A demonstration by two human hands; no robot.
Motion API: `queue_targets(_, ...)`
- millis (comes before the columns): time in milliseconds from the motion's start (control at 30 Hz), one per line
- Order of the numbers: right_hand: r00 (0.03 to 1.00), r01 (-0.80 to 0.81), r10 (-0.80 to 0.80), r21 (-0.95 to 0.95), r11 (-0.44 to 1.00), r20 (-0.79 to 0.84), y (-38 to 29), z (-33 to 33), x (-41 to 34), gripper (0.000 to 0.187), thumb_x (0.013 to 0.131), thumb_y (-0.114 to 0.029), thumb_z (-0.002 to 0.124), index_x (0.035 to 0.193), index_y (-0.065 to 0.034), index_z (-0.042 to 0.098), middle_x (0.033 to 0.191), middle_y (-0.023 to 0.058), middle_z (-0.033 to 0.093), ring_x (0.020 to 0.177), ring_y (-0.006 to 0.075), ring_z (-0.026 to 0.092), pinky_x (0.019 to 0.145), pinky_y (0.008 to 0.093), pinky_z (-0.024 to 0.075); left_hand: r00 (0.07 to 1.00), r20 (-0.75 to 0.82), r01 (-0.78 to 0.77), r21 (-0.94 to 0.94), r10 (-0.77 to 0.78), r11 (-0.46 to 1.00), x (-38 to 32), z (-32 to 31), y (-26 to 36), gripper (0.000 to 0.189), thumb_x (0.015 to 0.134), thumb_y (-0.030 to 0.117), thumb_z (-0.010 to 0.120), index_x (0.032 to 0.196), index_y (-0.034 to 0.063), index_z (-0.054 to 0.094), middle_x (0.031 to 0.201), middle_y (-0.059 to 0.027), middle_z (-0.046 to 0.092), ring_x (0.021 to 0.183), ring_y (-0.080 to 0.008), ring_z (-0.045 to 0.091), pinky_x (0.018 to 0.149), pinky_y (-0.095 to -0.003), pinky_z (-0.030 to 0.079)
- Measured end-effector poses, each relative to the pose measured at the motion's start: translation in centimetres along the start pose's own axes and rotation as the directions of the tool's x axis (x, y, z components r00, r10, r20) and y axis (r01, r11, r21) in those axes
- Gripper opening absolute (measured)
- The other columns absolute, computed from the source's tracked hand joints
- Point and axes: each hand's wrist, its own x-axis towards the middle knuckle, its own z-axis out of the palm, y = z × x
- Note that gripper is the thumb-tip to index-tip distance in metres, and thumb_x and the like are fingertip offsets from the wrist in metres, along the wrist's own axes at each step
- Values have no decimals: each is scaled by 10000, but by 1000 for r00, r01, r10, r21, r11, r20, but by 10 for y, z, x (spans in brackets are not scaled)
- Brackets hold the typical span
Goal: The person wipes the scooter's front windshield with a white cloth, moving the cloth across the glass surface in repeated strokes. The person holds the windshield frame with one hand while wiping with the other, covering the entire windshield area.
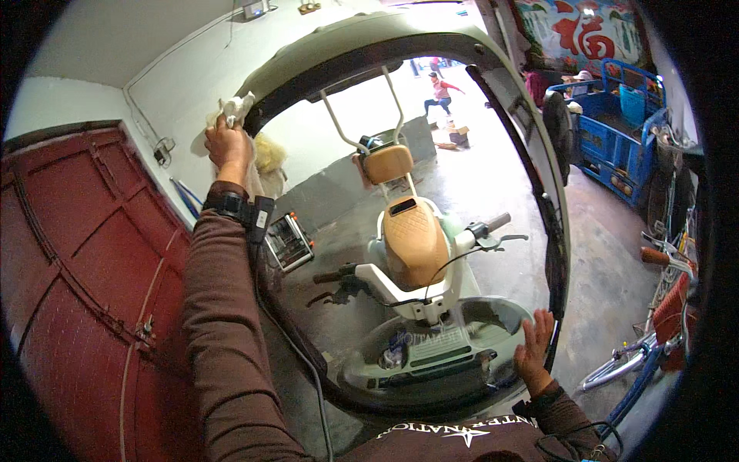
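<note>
My left hand [230, 144] is raised at the upper left corner of a clear windshield [323, 138], gripping a whitish cloth [235, 107]. The dark-rimmed windshield belongs to a canopy [346, 52] over an electric scooter. Low on the windshield's right side, my right hand [534, 346] lies with its fingers spread, holding nothing. Through the windshield show a tan quilted seat [413, 239], a tan backrest [389, 164] and handlebars [424, 294]. Part of my shirt's print is reflected in the lower windshield.
Red metal doors [86, 231] stand at the left. A case of tools [288, 241] is on the floor. On the right are a blue cargo tricycle [612, 144] and a bicycle [646, 346]. Another person [440, 94] is far back near a cardboard box [459, 134].
</note>
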Motion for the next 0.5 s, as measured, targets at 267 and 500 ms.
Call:
queue_targets(267, 1000, -18, 18, 59, 998, -3, -2, -3, 4, 477, 909, -284, 390, 1359, -129, 435, 1433, 181, 350, 1349, 402, 285, 1092, 592, 160, 641, -65, -764, 44, 765, 644, -52, 16, 202, 341, 932, 308, 472, 1169, 87, 578, 1188, -171, 528, 1085, -348, 513, 920, -513, 421)
queue_targets(500, 1000, -7, 6, 69, 998, 10, 1, -2, 0, 485, 894, -269, 414, 1359, -133, 436, 1431, 176, 351, 1340, 406, 292, 1090, 600, 157, 692, -65, -722, -36, 719, 691, 11, 20, 110, 399, 864, 204, 549, 1257, 142, 540, 1178, -146, 576, 1064, -340, 546, 930, -437, 445)
